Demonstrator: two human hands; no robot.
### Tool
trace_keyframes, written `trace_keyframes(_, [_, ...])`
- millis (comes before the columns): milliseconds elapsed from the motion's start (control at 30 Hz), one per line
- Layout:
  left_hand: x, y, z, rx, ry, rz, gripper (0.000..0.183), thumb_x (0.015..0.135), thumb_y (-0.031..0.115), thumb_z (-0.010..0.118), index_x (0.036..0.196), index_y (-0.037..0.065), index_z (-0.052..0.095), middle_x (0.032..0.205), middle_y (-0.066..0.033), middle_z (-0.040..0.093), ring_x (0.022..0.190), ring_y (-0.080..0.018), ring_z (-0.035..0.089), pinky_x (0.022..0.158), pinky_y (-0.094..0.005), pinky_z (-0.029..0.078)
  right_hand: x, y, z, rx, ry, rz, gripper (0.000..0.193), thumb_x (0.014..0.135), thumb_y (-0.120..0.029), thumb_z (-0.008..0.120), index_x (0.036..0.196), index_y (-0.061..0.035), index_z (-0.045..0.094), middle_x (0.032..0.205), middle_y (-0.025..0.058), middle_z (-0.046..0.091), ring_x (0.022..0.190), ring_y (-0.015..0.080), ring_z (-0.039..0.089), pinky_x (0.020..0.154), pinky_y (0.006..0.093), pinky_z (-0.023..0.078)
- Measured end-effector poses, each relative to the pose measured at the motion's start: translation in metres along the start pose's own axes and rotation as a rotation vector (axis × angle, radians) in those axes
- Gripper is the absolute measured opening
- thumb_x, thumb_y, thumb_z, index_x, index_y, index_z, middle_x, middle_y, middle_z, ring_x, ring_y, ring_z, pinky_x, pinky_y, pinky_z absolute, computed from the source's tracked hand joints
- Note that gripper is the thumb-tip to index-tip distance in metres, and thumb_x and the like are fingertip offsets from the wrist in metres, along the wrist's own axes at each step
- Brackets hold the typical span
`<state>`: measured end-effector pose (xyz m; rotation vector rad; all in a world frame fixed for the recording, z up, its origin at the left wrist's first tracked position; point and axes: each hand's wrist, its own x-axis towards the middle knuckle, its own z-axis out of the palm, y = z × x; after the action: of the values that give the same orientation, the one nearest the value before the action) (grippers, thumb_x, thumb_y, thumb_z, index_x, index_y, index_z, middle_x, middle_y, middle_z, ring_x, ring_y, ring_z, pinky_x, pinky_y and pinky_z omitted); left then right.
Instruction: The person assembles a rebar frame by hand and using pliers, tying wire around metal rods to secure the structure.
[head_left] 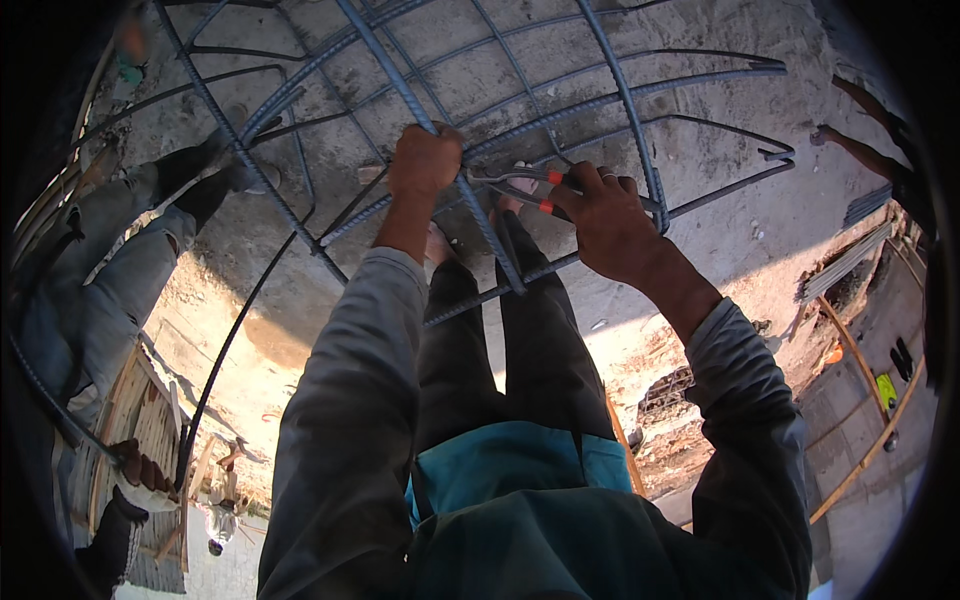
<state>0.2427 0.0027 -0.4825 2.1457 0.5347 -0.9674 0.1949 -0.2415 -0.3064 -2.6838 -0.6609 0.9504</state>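
Note:
My left hand [425,160] is closed around a ribbed steel rebar [390,65] where bars cross in the cage. In my right hand [612,222] is a pair of pliers [497,177] with red-and-black handles. The pliers' jaws reach left to the crossing beside my left fist. Whether they grip a tie wire there is too small to tell. Long bars and bent stirrups [725,180] make up the rebar cage, which stands in front of my legs. My feet show below it, partly hidden by the bars.
At the left stands another person [135,270] in grey trousers, whose gloved hand [140,470] is near a bent bar. Another person's arm [862,150] shows at the far right. Bundled rods [850,260] and wooden poles [850,345] lie at the right. Concrete floor [720,265] lies underfoot.

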Motion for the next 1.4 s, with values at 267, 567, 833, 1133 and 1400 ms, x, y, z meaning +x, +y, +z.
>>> trace_keyframes(267, [-0.018, 0.02, -0.01, -0.134, -0.043, -0.079, 0.052, 0.079, 0.041, 0.061, 0.111, 0.0, 0.066, 0.114, -0.0239, 0.066, 0.107, -0.0404, 0.063, 0.094, -0.0455, 0.048, -0.009, -0.004, 0.026, 0.361, -0.089, 0.109, 0.059, 0.074, -0.001, 0.06, 0.13, -0.0125, 0.049, 0.114, 0.0187, 0.049, 0.105, 0.0414, 0.057, 0.086, 0.0526, 0.048])
trace_keyframes(567, [-0.033, 0.033, -0.023, -0.22, -0.037, -0.076, 0.051, 0.08, 0.05, 0.061, 0.091, 0.001, 0.073, 0.089, -0.0176, 0.07, 0.083, -0.0362, 0.066, 0.083, -0.0451, 0.05, -0.011, -0.007, 0.042, 0.441, -0.018, 0.065, 0.053, 0.069, 0.002, 0.06, 0.121, -0.0019, 0.049, 0.106, 0.0212, 0.051, 0.093, 0.0428, 0.06, 0.08, 0.0484, 0.052])
trace_keyframes(833, [-0.057, 0.025, -0.035, -0.512, 0.136, 0.157, 0.04, 0.091, 0.039, 0.056, 0.095, 0.001, 0.069, 0.07, -0.0119, 0.062, 0.066, -0.0236, 0.065, 0.064, -0.0369, 0.053, -0.003, 0.004, 0.028, 0.21, 0.026, -0.016, 0.05, 0.068, 0.002, 0.061, 0.116, -0.0009, 0.05, 0.104, 0.0188, 0.05, 0.085, 0.0393, 0.062, 0.074, 0.0478, 0.053])
trace_keyframes(1133, [-0.106, 0.001, -0.03, -0.031, 0.409, 0.812, 0.032, 0.072, 0.004, 0.07, 0.103, 0.013, 0.07, 0.108, -0.0085, 0.057, 0.097, -0.0262, 0.06, 0.08, -0.0381, 0.052, -0.001, 0.009, 0.027, 0.172, 0.016, -0.052, 0.048, 0.069, 0.003, 0.06, 0.116, -0.001, 0.052, 0.105, 0.0184, 0.05, 0.09, 0.039, 0.061, 0.078, 0.0473, 0.052])
trace_keyframes(1400, [-0.091, 0.008, -0.052, -0.095, 0.157, 0.838, 0.025, 0.073, 0.003, 0.073, 0.097, 0.006, 0.07, 0.1, -0.0081, 0.055, 0.087, -0.0257, 0.062, 0.076, -0.0363, 0.052, 0.006, 0.026, 0.03, 0.154, -0.052, -0.067, 0.047, 0.075, -0.004, 0.061, 0.121, -0.0062, 0.056, 0.112, 0.0192, 0.054, 0.095, 0.0361, 0.063, 0.082, 0.0445, 0.053])
